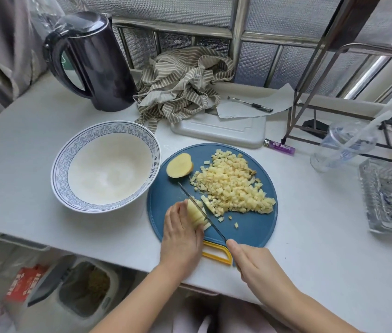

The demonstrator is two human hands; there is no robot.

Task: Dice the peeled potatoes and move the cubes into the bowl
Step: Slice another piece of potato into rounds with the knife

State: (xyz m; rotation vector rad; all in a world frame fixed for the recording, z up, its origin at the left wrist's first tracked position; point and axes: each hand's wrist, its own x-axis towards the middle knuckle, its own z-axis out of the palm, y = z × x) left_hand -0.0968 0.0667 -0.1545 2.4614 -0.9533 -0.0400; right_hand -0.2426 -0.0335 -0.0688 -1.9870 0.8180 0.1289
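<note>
Pinning the potato piece [193, 211] on the board [250, 229], the left hand [181, 228] is curling its fingers [177, 209] over it; the right hand [255, 265] is gripping the knife [210, 221]. Firm and probably slick, it is wanting a hold behind the blade.

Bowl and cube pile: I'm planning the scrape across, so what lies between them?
In the head view, a potato half sits on the blue board between bowl and cube pile; the knife tip reaches there too.
</note>
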